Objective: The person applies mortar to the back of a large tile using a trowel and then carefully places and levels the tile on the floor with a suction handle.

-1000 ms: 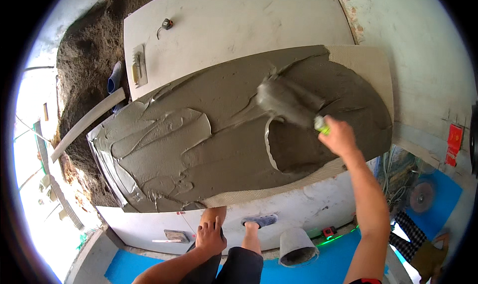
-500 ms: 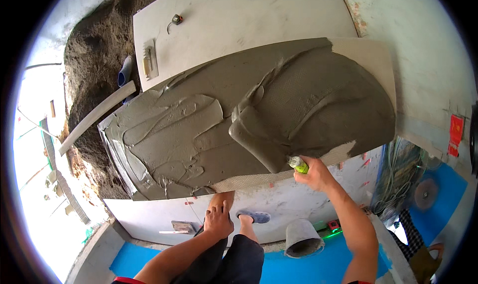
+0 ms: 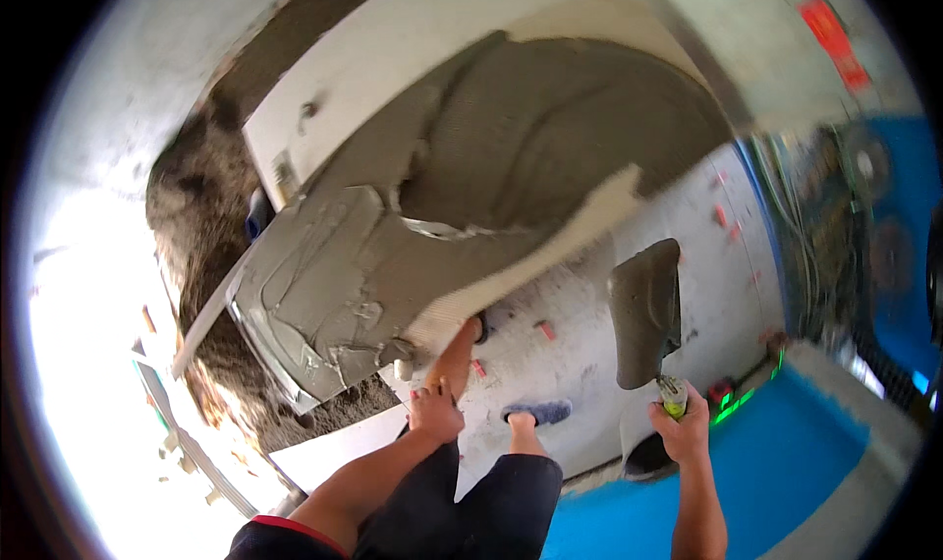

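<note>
My right hand (image 3: 686, 427) grips the yellow-green handle of a trowel (image 3: 672, 395) at the lower right. Thick grey mortar (image 3: 643, 309) covers its blade, which is held above the light floor tiles and partly over a grey bucket (image 3: 637, 420). On my bent left knee rests my left hand (image 3: 437, 413), fingers spread and holding nothing. In front of me lies a large tile (image 3: 560, 251) spread with grey mortar. The coat is smooth and lumpy at the left, with a ragged ridge across the middle. A beige ribbed strip shows along the near edge.
Farther off, a pale tile (image 3: 339, 79) bears a tape measure (image 3: 308, 110) and a notched trowel (image 3: 285, 177). Rough soil (image 3: 192, 187) borders the left. Red clips (image 3: 545, 330) dot the floor. A laser level (image 3: 722, 393) casts green light beside blue sheeting (image 3: 786, 452); cables run at the right.
My right hand has drawn the trowel off the mortared tile, down and right toward the bucket, with mortar on its blade. The view has turned; my left hand stays on my knee.
</note>
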Available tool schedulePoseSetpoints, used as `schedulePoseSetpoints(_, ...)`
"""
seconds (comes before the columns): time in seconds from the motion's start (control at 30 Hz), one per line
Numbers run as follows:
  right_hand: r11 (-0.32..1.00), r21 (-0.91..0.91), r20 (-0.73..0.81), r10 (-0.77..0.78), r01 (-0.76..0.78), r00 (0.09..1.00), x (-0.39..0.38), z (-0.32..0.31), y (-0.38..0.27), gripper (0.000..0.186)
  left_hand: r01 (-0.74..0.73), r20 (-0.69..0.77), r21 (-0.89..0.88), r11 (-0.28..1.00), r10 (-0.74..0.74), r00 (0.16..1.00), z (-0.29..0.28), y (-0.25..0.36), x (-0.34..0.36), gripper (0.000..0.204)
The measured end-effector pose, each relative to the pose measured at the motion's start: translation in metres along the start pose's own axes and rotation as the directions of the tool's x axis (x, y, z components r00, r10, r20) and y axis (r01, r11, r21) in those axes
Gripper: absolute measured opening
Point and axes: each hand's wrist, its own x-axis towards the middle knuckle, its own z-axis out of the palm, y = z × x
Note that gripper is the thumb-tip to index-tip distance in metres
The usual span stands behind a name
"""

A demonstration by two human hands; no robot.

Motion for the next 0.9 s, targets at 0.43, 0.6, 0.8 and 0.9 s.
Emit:
schedulePoseSetpoints(0.43,0.774,0.612,-0.452,0.509,-0.16,0.732,-0.299,-0.065,0.288,0.017,0.04,-0.145,0.449,0.893,0.028,0.989,0.07,0.016,-0.019,0.059)
schedulePoseSetpoints(0.6,0.767,0.639,-0.619,0.56,-0.061,0.551,-0.295,-0.022,0.409,0.027,0.042,-0.104,0.527,0.849,0.015,0.994,0.084,0.01,-0.013,0.068)
schedulePoseSetpoints(0.8,0.765,-0.093,-0.738,0.377,-0.637,0.56,-0.217,0.002,0.556,0.043,0.054,-0.174,0.593,0.803,0.062,0.983,0.098,0.025,-0.018,0.068)
schedulePoseSetpoints(0.9,0.738,-0.015,-0.736,0.449,-0.675,0.507,-0.207,0.015,0.547,0.045,0.055,-0.21,0.602,0.797,0.092,0.973,0.098,0.02,-0.025,0.068)
